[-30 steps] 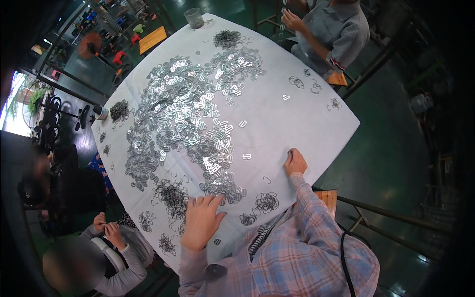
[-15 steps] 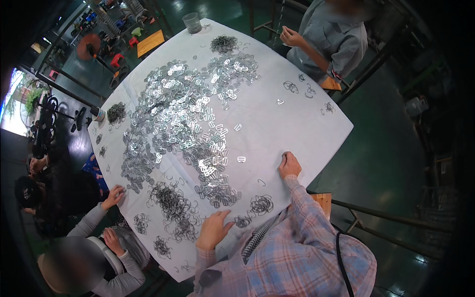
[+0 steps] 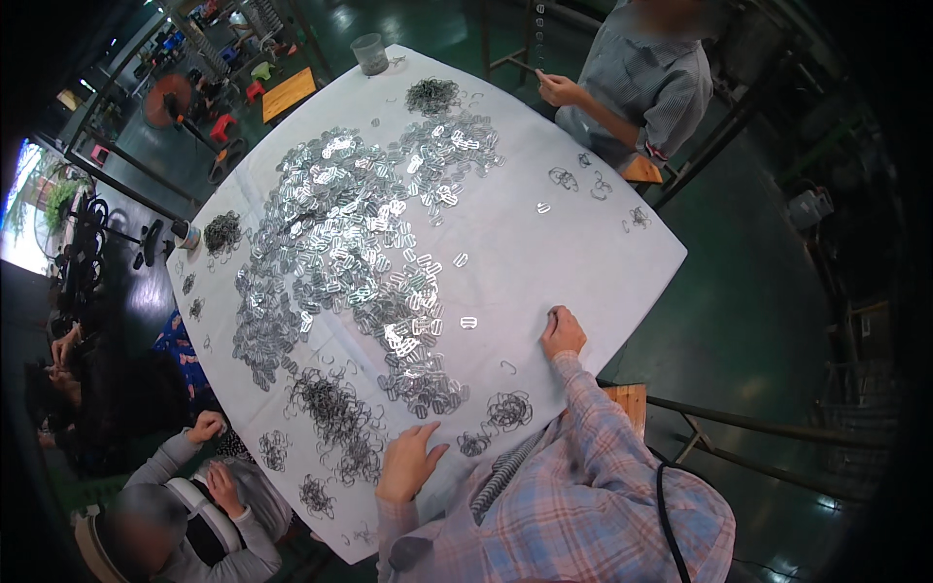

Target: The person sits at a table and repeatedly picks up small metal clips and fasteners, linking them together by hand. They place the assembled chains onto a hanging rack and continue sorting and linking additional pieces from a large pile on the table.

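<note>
My left hand (image 3: 408,464) rests near the close edge of the white-covered table (image 3: 603,257), fingers stretched out and holding nothing visible. Beside it lie a small clump of bent wire hooks (image 3: 473,444) and a larger clump (image 3: 508,411). Farther right, my right hand (image 3: 564,335) is on the tabletop with its fingers curled closed; what they hold, if anything, is hidden. One loose wire hook (image 3: 508,367) lies left of my right wrist. A wide heap of shiny slotted metal buckles (image 3: 326,233) spreads over the middle, with a single buckle (image 3: 468,323) apart from it.
A dark pile of wire hooks (image 3: 335,413) lies left of my left hand. A translucent cup (image 3: 369,54) stands at the far corner. One co-worker (image 3: 219,505) sits at the left edge; another (image 3: 641,92) at the far right fingers a hanging strand. A wooden stool (image 3: 627,403) is by my right side.
The view has shifted slightly. My left hand has moved a little left, while my right hand stays closed on the table. The left co-worker's hand has drawn back from the tabletop.
</note>
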Tool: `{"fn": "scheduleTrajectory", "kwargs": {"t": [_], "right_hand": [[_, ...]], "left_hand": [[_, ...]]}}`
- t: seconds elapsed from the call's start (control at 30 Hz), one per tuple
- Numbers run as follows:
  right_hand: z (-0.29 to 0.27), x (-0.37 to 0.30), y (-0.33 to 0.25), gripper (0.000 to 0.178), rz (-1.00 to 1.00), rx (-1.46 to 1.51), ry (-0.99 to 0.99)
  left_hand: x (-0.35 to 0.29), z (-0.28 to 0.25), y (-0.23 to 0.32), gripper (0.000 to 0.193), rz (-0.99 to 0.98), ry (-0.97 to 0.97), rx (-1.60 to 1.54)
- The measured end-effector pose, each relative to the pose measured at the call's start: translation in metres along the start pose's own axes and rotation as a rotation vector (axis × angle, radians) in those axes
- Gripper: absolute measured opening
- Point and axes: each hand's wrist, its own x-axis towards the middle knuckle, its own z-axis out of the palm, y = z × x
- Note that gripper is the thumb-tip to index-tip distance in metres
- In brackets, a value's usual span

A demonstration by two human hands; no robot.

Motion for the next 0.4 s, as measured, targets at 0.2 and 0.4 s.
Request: {"fn": "scheduleTrajectory", "kwargs": {"t": [0.2, 0.4], "right_hand": [[0.003, -0.001, 0.004, 0.004, 0.001, 0.004, 0.011], [0.003, -0.001, 0.003, 0.003, 0.028, 0.005, -0.010]], "left_hand": [[0.003, 0.005, -0.002, 0.043, 0.024, -0.030, 0.010], [0.006, 0.010, 0.000, 0.046, 0.047, -0.069, 0.004]]}}
